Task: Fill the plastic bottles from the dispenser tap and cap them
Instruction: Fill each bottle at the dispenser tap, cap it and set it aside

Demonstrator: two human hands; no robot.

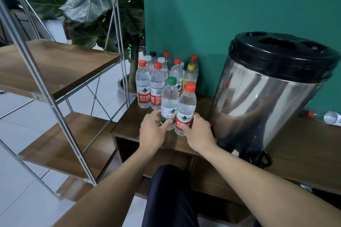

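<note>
Wood counter (304, 145) | L hand (150, 131) grips green-cap bottle (168, 103) | R hand (198, 133) grips red-cap bottle (185, 108) | dispenser tap (258, 158) half hidden

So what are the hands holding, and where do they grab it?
The left hand grips the green-capped bottle by its label, low on the body. The right hand grips the red-capped bottle the same way.

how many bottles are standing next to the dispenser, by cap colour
red caps: 6
white caps: 2 (a possible third is mostly hidden)
green cap: 1
yellow cap: 1
dark cap: 1
total: 11 standing bottles
</note>
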